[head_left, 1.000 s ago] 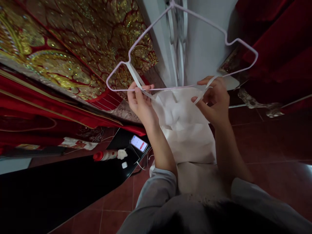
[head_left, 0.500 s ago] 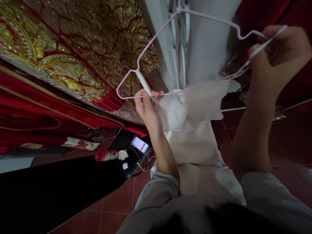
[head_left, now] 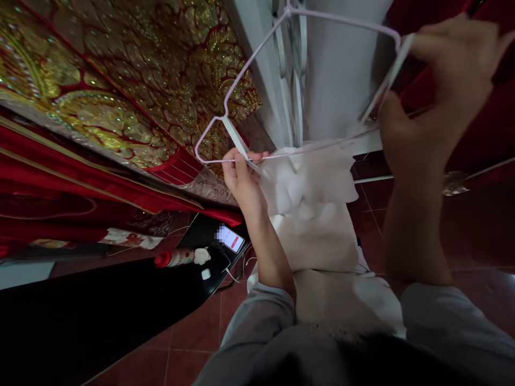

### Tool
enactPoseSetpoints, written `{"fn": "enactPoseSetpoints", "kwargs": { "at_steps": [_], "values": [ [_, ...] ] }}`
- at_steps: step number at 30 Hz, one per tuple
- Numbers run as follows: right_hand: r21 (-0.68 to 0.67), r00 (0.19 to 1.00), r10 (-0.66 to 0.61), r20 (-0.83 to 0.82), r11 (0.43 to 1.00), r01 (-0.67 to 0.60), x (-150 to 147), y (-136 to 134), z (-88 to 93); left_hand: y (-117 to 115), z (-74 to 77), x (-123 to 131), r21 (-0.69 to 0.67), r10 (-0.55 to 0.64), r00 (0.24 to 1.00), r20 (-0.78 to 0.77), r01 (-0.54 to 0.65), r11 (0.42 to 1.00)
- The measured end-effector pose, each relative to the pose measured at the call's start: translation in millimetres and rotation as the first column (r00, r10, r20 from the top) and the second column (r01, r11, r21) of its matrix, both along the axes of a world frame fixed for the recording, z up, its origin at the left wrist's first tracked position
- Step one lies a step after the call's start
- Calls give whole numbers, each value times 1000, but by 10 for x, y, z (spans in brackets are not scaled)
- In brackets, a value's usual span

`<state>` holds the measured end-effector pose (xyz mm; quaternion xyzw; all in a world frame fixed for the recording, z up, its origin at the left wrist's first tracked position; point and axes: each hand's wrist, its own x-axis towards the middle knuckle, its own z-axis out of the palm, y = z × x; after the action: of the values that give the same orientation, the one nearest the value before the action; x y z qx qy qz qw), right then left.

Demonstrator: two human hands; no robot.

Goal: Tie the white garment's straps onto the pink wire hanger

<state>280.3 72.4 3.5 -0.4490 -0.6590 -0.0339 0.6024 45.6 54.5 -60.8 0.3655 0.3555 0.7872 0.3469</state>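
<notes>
A pale lilac clothes hanger [head_left: 346, 20] spans the top of the head view. My left hand [head_left: 246, 179] is closed around its bottom bar near the left corner. One white strap [head_left: 235, 136] loops over the hanger's left notch and runs down through those fingers. My right hand [head_left: 434, 102], a little blurred, pinches the other white strap [head_left: 400, 61] at the hanger's right notch. Below the bar hangs a white garment [head_left: 322, 174] in soft folds; where the right strap joins it is partly hidden by my hand.
Red and gold sequined garments [head_left: 161, 69] fill the left side. More white hangers [head_left: 298, 102] hang behind. A black table [head_left: 120, 300] at lower left bears a phone [head_left: 231, 239], a red-capped bottle [head_left: 177, 258] and a small white case [head_left: 206, 274]. Red tiles [head_left: 193, 332] cover the floor.
My right hand has moved left, bringing its strap from beyond the hanger's right end to the right notch. My left hand keeps its hold; the hanger has shifted slightly.
</notes>
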Motion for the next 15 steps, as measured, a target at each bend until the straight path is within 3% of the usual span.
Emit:
{"fn": "enactPoseSetpoints", "kwargs": {
  "at_steps": [2,3,4,6,9,11,15],
  "values": [
    [348,987,43,-156,938,15,-121,-69,-147,-16,-17,39,20,-33,999,14,33,999],
    [418,977,69,-200,908,22,-200,-116,-218,-26,-20,60,32,-40,999,20,39,999],
    [384,974,99,-202,923,-14,-284,-167,-288,-36,-19,80,44,-41,999,24,40,998],
    [150,987,125,-105,983,-108,-437,-262,-429,-60,-14,112,60,-34,999,14,33,998],
    [-201,978,209,-20,957,-209,-573,-348,-646,-105,-14,135,47,-6,999,-32,8,999],
    [-278,962,264,-66,921,-272,-602,-364,-763,-138,-34,133,40,62,995,-84,-59,997],
    [-273,949,295,-113,909,-315,-604,-348,-835,-202,-95,69,98,287,931,-227,-271,958]
  ]
}}
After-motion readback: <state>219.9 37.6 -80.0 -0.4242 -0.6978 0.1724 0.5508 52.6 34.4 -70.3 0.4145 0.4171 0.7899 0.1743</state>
